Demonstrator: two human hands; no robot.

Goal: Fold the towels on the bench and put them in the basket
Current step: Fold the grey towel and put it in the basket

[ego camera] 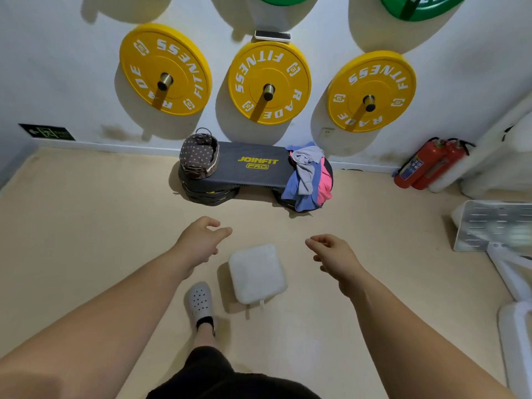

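Both my hands are empty and reaching forward with the fingers loose and slightly spread: left hand point(201, 243) on one side, right hand point(334, 254) on the other, and a white square pad point(256, 273) showing below and between them. My foot in a perforated clog point(200, 300) is planted under the left forearm.

The towels point(306, 175) are ahead of me, well apart from either hand, with bare floor between us. They lie in one crumpled heap of grey, blue and pink at the right end of the tabletop point(253, 168), the dark JOINFIT step bench against the wall. Part of the heap spills over the front edge and hangs toward the floor. None of them looks folded yet, so I judge the task has hardly begun.

The bench runs left to right across my view, parallel to the wall. The dotted, fabric-lined basket point(198, 159) sits at its left end, and the printed middle stretch separates it from the heap. The heap lies forward and a little right of my right hand, so that hand is the nearer one. My left hand lines up more closely with the basket.

I expect I'll have to step closer before I can take the top grey towel. The hanging part may drag the others off the edge with it.
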